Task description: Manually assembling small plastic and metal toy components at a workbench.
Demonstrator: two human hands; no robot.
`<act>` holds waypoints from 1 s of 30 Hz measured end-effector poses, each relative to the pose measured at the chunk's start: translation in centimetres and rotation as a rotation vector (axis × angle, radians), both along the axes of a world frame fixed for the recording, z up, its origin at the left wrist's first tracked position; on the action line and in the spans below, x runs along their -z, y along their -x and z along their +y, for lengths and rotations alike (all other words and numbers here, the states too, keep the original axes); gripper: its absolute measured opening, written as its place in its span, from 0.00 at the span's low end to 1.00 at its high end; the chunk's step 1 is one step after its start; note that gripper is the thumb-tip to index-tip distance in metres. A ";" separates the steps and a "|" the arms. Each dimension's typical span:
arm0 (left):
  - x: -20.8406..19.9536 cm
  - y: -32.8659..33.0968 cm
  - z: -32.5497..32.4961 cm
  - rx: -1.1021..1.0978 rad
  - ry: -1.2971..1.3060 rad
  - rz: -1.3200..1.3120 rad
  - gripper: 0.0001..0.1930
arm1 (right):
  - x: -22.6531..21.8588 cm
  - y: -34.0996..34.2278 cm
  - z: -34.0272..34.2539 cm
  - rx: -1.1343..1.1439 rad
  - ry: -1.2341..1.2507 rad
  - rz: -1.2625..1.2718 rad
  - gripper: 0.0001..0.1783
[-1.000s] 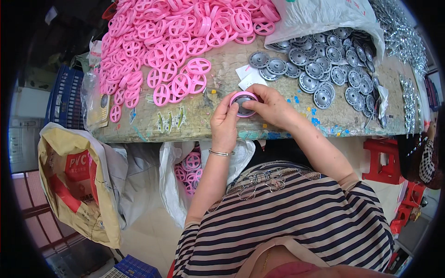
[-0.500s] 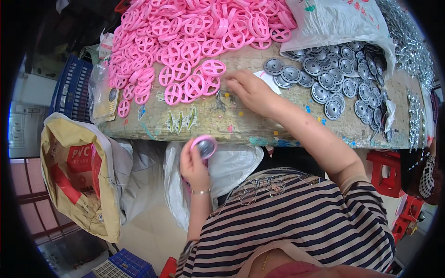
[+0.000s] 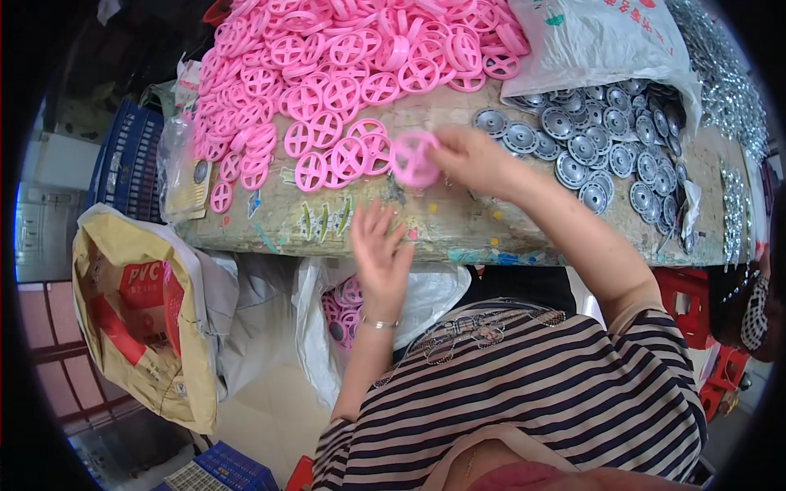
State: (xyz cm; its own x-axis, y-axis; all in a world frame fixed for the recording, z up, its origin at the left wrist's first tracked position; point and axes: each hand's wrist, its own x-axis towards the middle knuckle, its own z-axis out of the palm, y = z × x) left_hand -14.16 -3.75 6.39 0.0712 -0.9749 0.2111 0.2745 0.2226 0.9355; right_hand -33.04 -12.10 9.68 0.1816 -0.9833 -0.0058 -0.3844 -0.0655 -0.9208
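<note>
Between the fingers of my right hand [image 3: 473, 159] is a pink plastic wheel ring [image 3: 416, 159], slightly blurred, held above the table. My left hand [image 3: 381, 245] is raised at the table's front edge, palm showing, fingers spread, with nothing in it. A large heap of pink wheel rings [image 3: 344, 49] with crossed spokes covers the far left of the table, and several lie loose beside my right hand. Grey hubcap-like discs [image 3: 583, 149] lie to the right of that hand. Below my left hand, a white sack [image 3: 426, 286] holds pink rings with dark centres [image 3: 348, 315].
The worn wooden table [image 3: 458, 225] carries small green sticker-like pieces [image 3: 323, 219]. A white plastic bag [image 3: 602, 45] lies at the back right by silver tinsel [image 3: 729, 90]. A yellow-brown sack [image 3: 106, 327] stands open at left. Red stools [image 3: 686, 299] are at right.
My left hand has let go of the pink ring with a grey disc and moved up to the table edge. My right hand has picked up a pink ring and drawn it rightward.
</note>
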 end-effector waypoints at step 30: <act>1.8 3.8 -3.9 0.518 -0.353 0.304 0.21 | 1.7 1.3 5.0 0.153 0.406 0.214 0.20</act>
